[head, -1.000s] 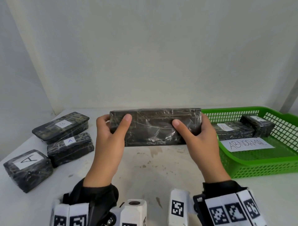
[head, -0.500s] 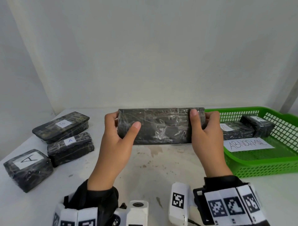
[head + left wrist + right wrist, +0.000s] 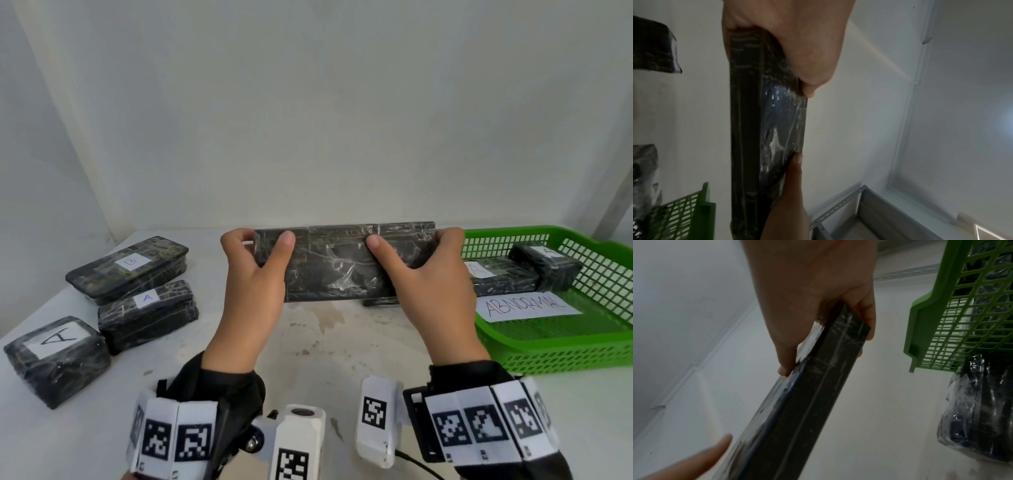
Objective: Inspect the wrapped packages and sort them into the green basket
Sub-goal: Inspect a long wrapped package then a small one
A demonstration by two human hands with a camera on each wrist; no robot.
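While left hand (image 3: pixel 255 274) and right hand (image 3: pixel 435 274) grip the long package (image 3: pixel 337 263) ends, green basket (image 3: pixel 561 346) rim just right, bare table (image 3: pixel 325 342) beneath

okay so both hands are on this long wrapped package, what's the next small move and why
Probably turn the long wrapped package over: left hand and right hand grip its ends, and the face in view shows no letter label, unlike the other packages.

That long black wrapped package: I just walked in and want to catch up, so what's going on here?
A person holds the long black plastic-wrapped package off the white table, left hand and right hand gripping its ends. No label shows on the side facing us. Three labelled packages lie at left; two more sit in the green plastic basket by an "ABNORMAL" paper sign.
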